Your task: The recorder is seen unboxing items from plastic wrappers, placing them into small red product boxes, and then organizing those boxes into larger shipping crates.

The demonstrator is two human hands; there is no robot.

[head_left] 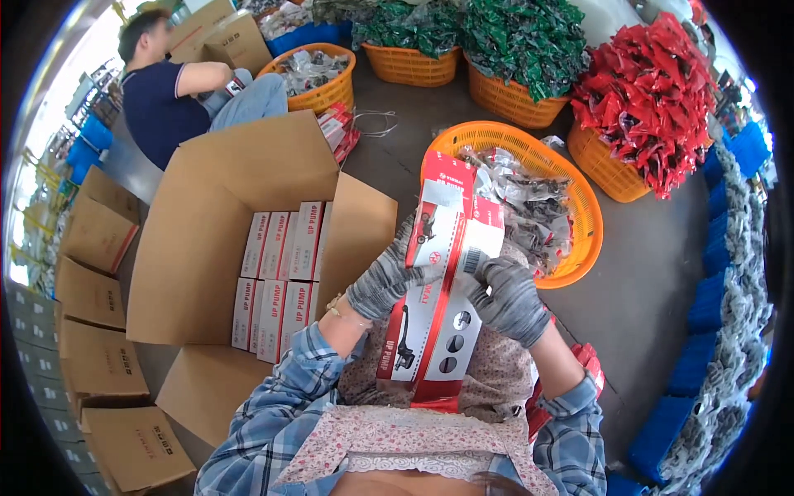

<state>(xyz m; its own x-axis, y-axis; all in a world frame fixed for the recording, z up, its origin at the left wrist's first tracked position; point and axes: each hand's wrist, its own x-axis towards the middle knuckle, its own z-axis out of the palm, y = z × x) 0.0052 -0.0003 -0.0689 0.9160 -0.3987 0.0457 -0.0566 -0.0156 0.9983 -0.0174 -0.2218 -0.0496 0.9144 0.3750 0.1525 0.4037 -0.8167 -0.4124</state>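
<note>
Nearest you, at the bottom of the frame, your floral apron covers your lap. Just above it, in the middle of the frame, is the red-and-white carton, its flaps spread at the top. Your gloved left hand has its fingers clamped on the carton's left side, thumb across the front; your gloved right hand bends its fingers against the right side, though you can't tell from here whether they pinch it.

The carton looks like thin card: probably light, stiff along each panel, ready to give at the creases. Its printed face may slide under knit gloves, and loose flaps could crumple, so grip the long side edges beside the folds.

Farther off, finished-looking cartons stand inside the brown box at left; bagged parts fill the orange basket right of centre.
</note>
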